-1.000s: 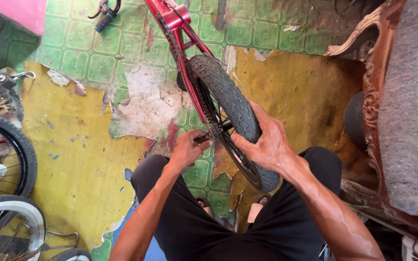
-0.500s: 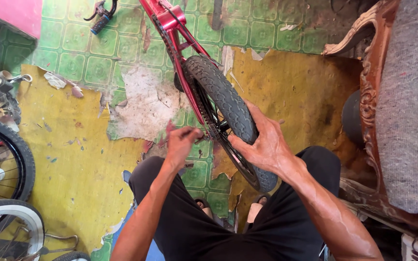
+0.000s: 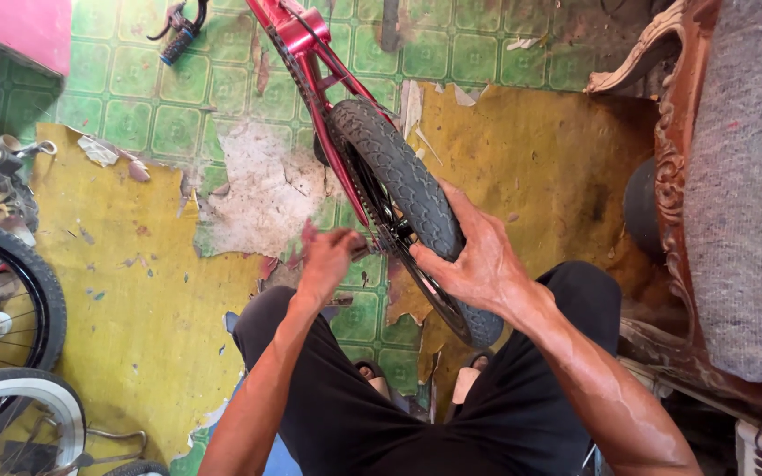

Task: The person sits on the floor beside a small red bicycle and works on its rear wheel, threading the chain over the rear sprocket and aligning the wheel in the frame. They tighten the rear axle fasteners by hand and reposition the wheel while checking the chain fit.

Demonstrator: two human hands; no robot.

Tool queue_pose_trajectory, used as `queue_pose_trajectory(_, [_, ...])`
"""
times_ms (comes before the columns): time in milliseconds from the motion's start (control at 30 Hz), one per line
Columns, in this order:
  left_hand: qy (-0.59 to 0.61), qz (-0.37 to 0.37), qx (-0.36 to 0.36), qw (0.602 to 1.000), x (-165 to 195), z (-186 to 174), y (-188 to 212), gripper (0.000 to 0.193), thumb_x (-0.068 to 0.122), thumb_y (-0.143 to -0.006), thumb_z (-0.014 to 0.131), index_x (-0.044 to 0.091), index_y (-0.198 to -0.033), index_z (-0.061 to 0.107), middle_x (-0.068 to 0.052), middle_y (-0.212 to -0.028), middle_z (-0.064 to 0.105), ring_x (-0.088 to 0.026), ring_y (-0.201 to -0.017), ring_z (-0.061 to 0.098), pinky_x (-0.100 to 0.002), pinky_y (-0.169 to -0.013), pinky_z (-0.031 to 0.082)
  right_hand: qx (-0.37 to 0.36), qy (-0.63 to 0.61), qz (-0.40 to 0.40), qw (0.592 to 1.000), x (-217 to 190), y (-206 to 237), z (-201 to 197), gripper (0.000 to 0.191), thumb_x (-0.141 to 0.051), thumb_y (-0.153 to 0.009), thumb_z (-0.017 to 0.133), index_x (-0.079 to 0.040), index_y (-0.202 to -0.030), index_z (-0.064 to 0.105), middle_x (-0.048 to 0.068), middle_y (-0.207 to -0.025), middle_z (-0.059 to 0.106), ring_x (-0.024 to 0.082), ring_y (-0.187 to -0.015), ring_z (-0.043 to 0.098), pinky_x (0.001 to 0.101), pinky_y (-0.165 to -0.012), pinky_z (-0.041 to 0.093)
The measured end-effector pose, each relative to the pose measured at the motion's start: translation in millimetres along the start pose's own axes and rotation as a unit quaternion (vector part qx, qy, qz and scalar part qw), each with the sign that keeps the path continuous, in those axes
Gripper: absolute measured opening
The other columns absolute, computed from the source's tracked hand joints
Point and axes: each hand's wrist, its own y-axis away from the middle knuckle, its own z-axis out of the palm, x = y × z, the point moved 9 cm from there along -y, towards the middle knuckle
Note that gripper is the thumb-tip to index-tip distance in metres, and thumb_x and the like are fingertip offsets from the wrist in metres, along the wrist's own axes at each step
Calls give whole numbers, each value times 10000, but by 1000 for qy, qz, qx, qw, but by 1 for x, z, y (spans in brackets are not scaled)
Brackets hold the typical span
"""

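Note:
A red bicycle frame (image 3: 303, 35) runs down from the top to a small black wheel with a knobby tyre (image 3: 394, 167) between my knees. My right hand (image 3: 474, 256) grips the tyre from the right side, fingers wrapped over the tread. My left hand (image 3: 332, 257) is at the wheel's hub on the left side, fingers closed near the axle; it is blurred and what it pinches cannot be made out. I wear black trousers (image 3: 346, 397), and my sandalled feet (image 3: 465, 379) show below the wheel.
Two other bicycle wheels (image 3: 19, 291) stand at the left edge. A carved wooden chair with a grey cushion (image 3: 734, 194) fills the right side. A handlebar grip (image 3: 178, 35) lies at the top left. The floor is peeling yellow and green tile-pattern sheet.
My left hand has shifted slightly at the hub and is blurred from motion. My right hand stays on the tyre. The view has tilted a little.

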Motion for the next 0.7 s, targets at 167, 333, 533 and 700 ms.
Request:
queue_pose_trajectory(167, [-82,-25,48,995,-4,-5,-1,320,216,-1024,542,-25,-1131,724,-174,-976,765,-282,-844,711,-413,-817,551,22,0,-62,998,-8,0,-5,795,-241,-797,800,-14,-1476,455,231,-1173,711,330,-1047,730,424,-859,562])
queue_pose_trajectory(333, [-45,-44,26,998,-30,-7,-11,344,194,-1029,435,35,-1173,705,-63,-1126,720,-179,-948,694,-355,-906,534,6,-7,-7,1000,-2,0,-3,808,-253,-774,784,-44,-1483,458,205,-1145,727,313,-1000,748,418,-843,568])
queue_pose_trajectory(533, [66,24,87,994,-35,-12,-17,306,106,-1008,541,-89,-961,771,-161,-934,803,-247,-831,694,-380,-852,537,6,-9,-21,1000,-7,0,-4,811,-237,-782,784,-31,-1490,446,211,-1156,718,308,-998,742,416,-833,566])
queue_pose_trajectory(700, [28,-41,12,999,-26,5,-8,263,156,-990,558,-39,-998,735,-93,-902,778,-163,-839,710,-327,-840,552,-3,-20,1,1000,-4,0,-2,807,-243,-778,765,-39,-1491,449,200,-1132,733,287,-962,756,405,-819,577])
